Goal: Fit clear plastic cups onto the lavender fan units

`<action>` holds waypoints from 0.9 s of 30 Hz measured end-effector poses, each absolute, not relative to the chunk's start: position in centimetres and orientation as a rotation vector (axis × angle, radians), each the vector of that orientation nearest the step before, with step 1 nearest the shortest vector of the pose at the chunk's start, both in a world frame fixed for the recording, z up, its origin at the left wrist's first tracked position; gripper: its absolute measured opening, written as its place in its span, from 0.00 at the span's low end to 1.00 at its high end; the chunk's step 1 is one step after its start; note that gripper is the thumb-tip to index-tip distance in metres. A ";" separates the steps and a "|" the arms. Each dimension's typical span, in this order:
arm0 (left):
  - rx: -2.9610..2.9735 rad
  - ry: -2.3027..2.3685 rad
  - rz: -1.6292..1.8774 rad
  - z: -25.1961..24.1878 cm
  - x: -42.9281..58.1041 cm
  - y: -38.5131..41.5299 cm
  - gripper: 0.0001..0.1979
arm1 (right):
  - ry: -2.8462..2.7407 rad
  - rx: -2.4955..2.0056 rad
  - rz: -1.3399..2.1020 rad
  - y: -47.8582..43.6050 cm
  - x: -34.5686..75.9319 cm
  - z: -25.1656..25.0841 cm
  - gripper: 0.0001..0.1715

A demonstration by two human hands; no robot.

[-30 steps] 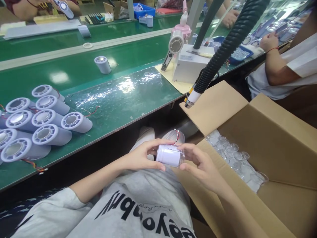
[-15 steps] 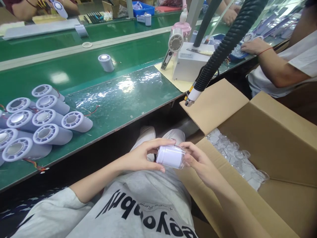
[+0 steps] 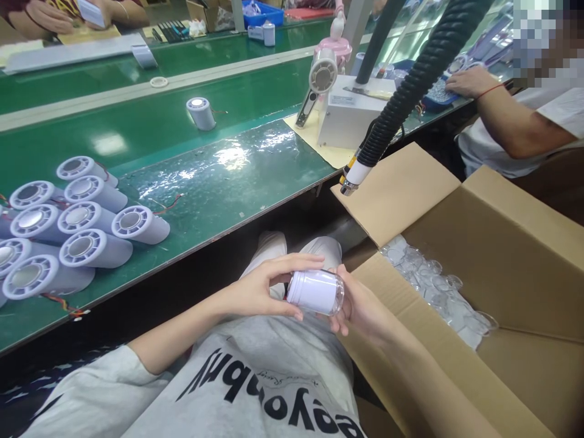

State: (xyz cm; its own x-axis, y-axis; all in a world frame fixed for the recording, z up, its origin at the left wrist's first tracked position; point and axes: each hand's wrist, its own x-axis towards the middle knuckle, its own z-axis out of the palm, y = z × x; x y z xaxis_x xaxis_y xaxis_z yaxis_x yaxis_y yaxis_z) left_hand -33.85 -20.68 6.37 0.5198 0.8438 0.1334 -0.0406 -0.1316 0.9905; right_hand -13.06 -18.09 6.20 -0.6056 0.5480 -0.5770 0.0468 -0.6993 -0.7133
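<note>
Over my lap is a pale lavender cylindrical housing (image 3: 312, 291) with a clear plastic cover (image 3: 338, 294) over its right part. My left hand (image 3: 274, 283) grips its left end, thumb below and fingers along the top. My right hand (image 3: 358, 304) is closed around the clear right end, palm against it and fingertips showing beneath. On the bench to the left lie several similar lavender cylinders (image 3: 95, 248) with round vented ends and thin wires. One more cylinder (image 3: 201, 114) stands on the green belt.
An open cardboard box (image 3: 511, 255) at right holds several clear plastic covers (image 3: 438, 286). Above its flap hangs a black corrugated hose (image 3: 410, 85) with a metal nozzle. A handheld fan (image 3: 323, 73) leans by a white device (image 3: 347, 115). Co-workers' hands (image 3: 472, 82) show at right and upper left.
My right hand has turned, its fingers moving from the side of the clear end to beneath it. My left hand keeps its grip. The cylinder on the belt has shifted slightly right.
</note>
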 end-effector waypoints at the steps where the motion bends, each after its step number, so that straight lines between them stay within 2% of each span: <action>1: 1.520 0.723 0.885 6.3 -33.9 -20.7 0.40 | -0.992 -1.207 2.400 -18.1 -13.1 6.4 0.33; 7: 1.537 0.807 0.875 6.7 -33.6 -21.1 0.33 | -0.787 -1.216 2.627 -18.1 -13.1 6.7 0.38; 10: 1.461 0.872 0.836 7.2 -33.4 -21.3 0.30 | -0.935 -1.139 2.586 -18.5 -12.7 6.1 0.42; 12: 1.366 0.900 0.824 7.5 -33.3 -21.5 0.29 | -1.220 -1.057 2.322 -18.8 -12.3 5.7 0.41; 15: 1.299 0.913 0.827 7.7 -33.3 -21.7 0.30 | -1.721 -0.933 1.667 -19.1 -11.5 5.6 0.38; 18: 1.248 0.881 0.806 7.1 -33.3 -20.9 0.35 | -1.946 -0.815 1.365 -18.8 -11.1 5.0 0.39; 20: 1.191 0.829 0.816 6.0 -33.3 -19.3 0.42 | -1.837 -0.793 1.384 -18.1 -11.2 3.8 0.33; 23: 1.153 0.758 0.829 4.1 -32.9 -15.0 0.53 | -1.521 -0.798 1.418 -15.8 -11.8 1.1 0.30; 27: 1.185 0.672 0.831 2.7 -31.9 -8.0 0.57 | -1.262 -0.796 1.338 -10.8 -12.5 -1.9 0.31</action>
